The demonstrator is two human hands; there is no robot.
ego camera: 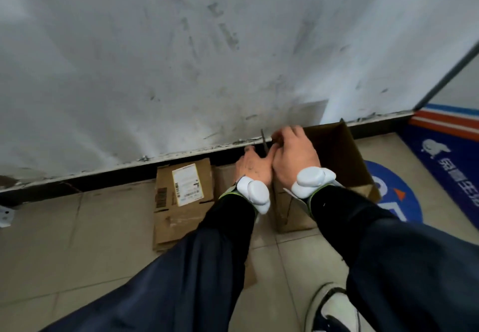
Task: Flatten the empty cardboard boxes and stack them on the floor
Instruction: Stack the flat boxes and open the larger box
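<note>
An open brown cardboard box point(342, 155) stands upright on the tiled floor against the wall. My right hand point(295, 153) grips its upper left edge, fingers curled over the rim. Just left of it, my left hand point(255, 165) holds the same corner, next to a thin dark flap edge point(263, 141) that sticks up between the two hands. Left of the box a flattened cardboard box point(181, 202) with a white shipping label lies flat on the floor by the wall.
A scuffed white wall point(207, 59) with a dark baseboard runs right behind the boxes. A blue floor mat point(445, 171) with a round emblem lies to the right. My white shoe point(334, 308) is at the bottom right, on beige tiles.
</note>
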